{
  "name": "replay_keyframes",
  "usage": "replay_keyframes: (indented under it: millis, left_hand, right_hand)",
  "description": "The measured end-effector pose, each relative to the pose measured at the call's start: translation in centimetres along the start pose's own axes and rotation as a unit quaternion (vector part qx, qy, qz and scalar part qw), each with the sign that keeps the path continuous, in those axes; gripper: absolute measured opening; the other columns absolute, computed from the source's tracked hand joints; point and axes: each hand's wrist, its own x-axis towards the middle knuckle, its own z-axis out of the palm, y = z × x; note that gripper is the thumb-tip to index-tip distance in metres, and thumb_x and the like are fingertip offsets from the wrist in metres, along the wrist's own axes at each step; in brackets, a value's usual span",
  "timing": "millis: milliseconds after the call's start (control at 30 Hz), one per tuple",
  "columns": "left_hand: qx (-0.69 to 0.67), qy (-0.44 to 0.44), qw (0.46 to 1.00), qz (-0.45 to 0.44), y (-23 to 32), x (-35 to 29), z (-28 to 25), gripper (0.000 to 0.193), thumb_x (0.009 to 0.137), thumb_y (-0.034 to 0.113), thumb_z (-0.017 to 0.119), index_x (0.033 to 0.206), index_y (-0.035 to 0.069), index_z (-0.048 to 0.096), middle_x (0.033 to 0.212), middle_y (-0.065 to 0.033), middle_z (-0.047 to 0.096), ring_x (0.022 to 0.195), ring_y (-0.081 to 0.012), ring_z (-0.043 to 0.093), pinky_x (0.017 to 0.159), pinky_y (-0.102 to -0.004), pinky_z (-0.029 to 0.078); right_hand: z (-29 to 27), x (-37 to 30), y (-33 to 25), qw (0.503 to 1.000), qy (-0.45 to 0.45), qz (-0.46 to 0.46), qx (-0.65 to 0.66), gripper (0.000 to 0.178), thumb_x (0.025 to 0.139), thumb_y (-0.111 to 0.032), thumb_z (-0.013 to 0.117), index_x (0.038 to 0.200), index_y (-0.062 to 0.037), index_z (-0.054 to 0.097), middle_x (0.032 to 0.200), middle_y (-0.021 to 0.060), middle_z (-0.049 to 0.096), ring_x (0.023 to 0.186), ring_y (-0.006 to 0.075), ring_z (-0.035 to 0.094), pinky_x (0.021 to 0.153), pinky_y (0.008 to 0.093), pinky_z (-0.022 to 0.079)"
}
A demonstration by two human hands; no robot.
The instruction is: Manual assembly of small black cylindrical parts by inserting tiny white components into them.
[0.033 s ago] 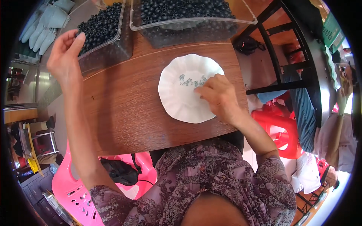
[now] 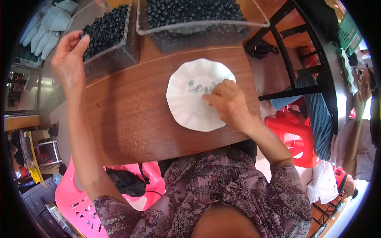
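A white scalloped plate (image 2: 190,113) lies on the wooden table, with small grey-green bits (image 2: 198,88) across its middle. Over the plate's right side, my right hand (image 2: 229,102) is closed, thumb and fingertips pinched together near the bits; what it holds is too small to tell. My left hand (image 2: 69,55) is raised at the left edge of a clear bin (image 2: 133,51) full of black beads (image 2: 105,31). Its thumb and forefinger come together beside the beads. A dark speck shows between those tips, but I cannot make out whether it is held.
A second, larger clear bin (image 2: 198,39) of black beads stands at the table's far edge. White bags (image 2: 49,23) lie at the far left. Below the table are a pink chair (image 2: 73,194) and a red stool (image 2: 291,135). Another person's hand (image 2: 362,95) shows at the far right.
My right hand has shifted slightly left and down over the plate. The plate sits a touch lower in the picture. My left hand has barely moved.
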Motion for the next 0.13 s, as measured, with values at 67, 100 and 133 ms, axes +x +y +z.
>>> replay_keyframes:
  millis: [67, 100, 133]
  left_hand:
    - [0.215, -0.003, 0.976, 0.021, -3.2, 2.5, -1.9, 0.035, 0.073, 0.012, 0.072, 0.106, 0.002, 0.061, 0.092, -0.0075, 0.064, 0.083, -0.0154, 0.059, 0.077, -0.0266, 0.046]
    - [0.293, 0.000, 0.956, 0.021, -4.1, 2.9, -1.4, 0.041, 0.071, 0.016, 0.074, 0.108, 0.004, 0.061, 0.095, -0.0096, 0.065, 0.086, -0.0184, 0.061, 0.079, -0.0291, 0.047]
    - [0.313, -0.016, 0.949, 0.027, -4.5, 2.8, -1.1, 0.044, 0.073, 0.022, 0.073, 0.113, 0.009, 0.060, 0.100, -0.0123, 0.065, 0.092, -0.0226, 0.062, 0.082, -0.0306, 0.047]
  right_hand:
    - [1.1, 0.7, 0.1, 0.998, -0.013, -0.051, -0.047, 0.022, 0.060, -0.005, 0.056, 0.079, -0.0096, 0.067, 0.069, 0.0044, 0.053, 0.066, 0.0217, 0.050, 0.058, 0.0327, 0.040]
    - [1.0, 0.7, 0.5, 0.995, -0.038, -0.061, -0.068, 0.026, 0.058, -0.004, 0.057, 0.081, -0.0098, 0.067, 0.071, 0.0041, 0.053, 0.068, 0.0223, 0.050, 0.060, 0.0342, 0.041]
    - [1.0, 0.7, 0.6, 0.992, -0.065, -0.070, -0.085, 0.029, 0.056, -0.004, 0.057, 0.083, -0.0100, 0.067, 0.072, 0.0037, 0.052, 0.070, 0.0229, 0.050, 0.062, 0.0356, 0.041]
